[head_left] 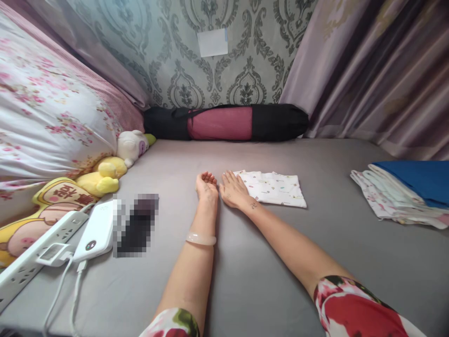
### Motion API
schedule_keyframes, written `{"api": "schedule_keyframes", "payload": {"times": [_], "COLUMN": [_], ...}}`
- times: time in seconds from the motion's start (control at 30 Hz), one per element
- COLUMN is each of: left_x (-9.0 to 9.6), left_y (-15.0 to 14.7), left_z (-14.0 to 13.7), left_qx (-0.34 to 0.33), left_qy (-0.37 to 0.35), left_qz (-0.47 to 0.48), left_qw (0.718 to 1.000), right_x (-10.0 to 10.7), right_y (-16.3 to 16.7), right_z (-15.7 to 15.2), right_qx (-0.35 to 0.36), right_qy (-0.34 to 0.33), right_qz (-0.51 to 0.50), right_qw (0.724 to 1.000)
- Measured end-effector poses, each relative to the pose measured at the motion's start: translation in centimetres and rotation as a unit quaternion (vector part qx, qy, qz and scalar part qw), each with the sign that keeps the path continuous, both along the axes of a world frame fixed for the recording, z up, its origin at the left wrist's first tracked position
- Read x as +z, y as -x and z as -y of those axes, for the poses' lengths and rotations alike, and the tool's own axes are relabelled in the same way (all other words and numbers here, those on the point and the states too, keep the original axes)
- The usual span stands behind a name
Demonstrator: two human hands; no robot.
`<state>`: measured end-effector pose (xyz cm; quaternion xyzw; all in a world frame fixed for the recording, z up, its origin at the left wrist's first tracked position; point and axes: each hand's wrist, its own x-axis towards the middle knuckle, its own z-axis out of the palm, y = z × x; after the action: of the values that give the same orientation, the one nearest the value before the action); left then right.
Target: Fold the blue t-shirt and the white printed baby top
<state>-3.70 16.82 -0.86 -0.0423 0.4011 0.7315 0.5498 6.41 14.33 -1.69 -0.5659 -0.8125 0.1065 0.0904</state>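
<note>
A folded white cloth (275, 188) with small coloured prints lies flat on the grey sheet (266, 262). My right hand (234, 189) rests palm down, fingers stretched out, over the cloth's left edge. Just left of it, my left hand (206, 186) lies on its side on the sheet, the palm turned partly up. Its fingers curl loosely and nothing shows in them; it sits apart from the cloth. A pale bangle (201, 239) circles my left forearm.
At right is a stack of folded cloths (393, 201) topped by a blue cloth (417, 180). A long black-and-pink bag (220, 122) lies along the wall. Left are plush toys (101, 175), a power strip (42, 252), a white power bank (96, 229) with cables, and a blurred dark object (138, 227).
</note>
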Motion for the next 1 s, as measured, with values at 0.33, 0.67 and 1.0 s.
{"api": "schedule_keyframes", "payload": {"times": [0.33,0.67,1.0], "left_x": [0.2,-0.9,-1.4], "left_y": [-0.6,-4.6,-4.6], "left_z": [0.1,1.6,2.2], "left_qx": [-0.033,-0.222,-0.32], "left_qy": [-0.03,-0.238,-0.287], "left_qz": [-0.06,-0.454,-0.634], "left_qw": [0.997,0.83,0.642], "right_x": [1.2,1.5,0.4], "right_y": [-1.5,-9.6,-10.3], "right_z": [0.2,1.5,1.5], "right_qx": [-0.003,-0.071,-0.071], "right_qy": [0.0,-0.003,-0.009], "right_qz": [-0.033,0.021,0.013], "right_qw": [0.999,0.997,0.997]}}
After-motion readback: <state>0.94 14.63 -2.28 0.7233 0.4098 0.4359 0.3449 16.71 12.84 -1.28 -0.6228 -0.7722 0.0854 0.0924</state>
